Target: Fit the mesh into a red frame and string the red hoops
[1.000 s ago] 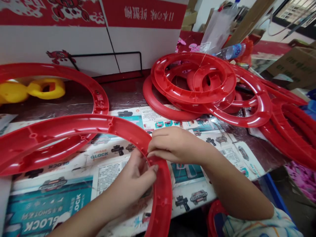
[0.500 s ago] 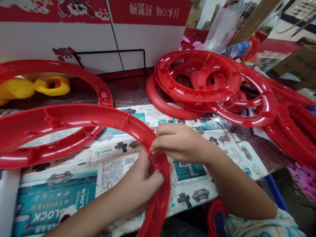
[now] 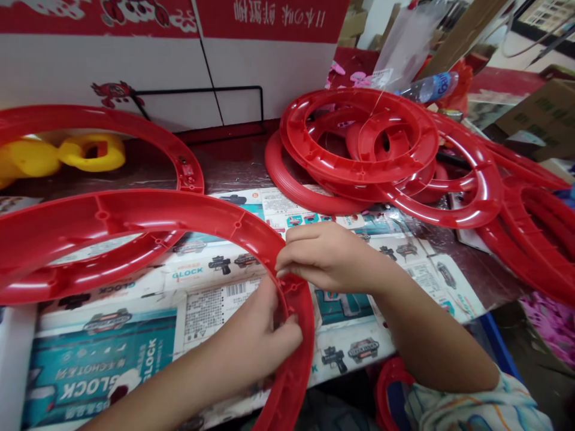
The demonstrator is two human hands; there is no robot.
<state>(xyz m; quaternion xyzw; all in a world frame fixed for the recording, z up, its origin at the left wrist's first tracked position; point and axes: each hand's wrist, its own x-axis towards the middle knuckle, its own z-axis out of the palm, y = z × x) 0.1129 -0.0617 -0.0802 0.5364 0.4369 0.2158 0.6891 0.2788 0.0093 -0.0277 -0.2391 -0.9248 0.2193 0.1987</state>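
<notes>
A large red plastic ring (image 3: 202,211) with a hollow, ribbed channel faces up at the lower left. My left hand (image 3: 265,332) grips its near right side, thumb across the channel and fingers under the inner edge. My right hand (image 3: 321,257) is closed, its fingertips pinched together at the ring's channel just above the left hand. Whatever lies between those fingertips is hidden. Behind, a second red ring (image 3: 166,143) lies partly under the held one, with a small fitting on its right side.
Several red rings (image 3: 359,170) are piled at the back right. Yellow plastic parts (image 3: 92,152) lie at the left, before a white and red carton (image 3: 171,66) and a black wire frame (image 3: 202,90). Flattened printed cardboard (image 3: 197,305) covers the table. A plastic bottle (image 3: 431,88) lies behind the pile.
The held ring has turned slightly, its ribs shifting to the right along the far side. Both hands stay at nearly the same spot on it.
</notes>
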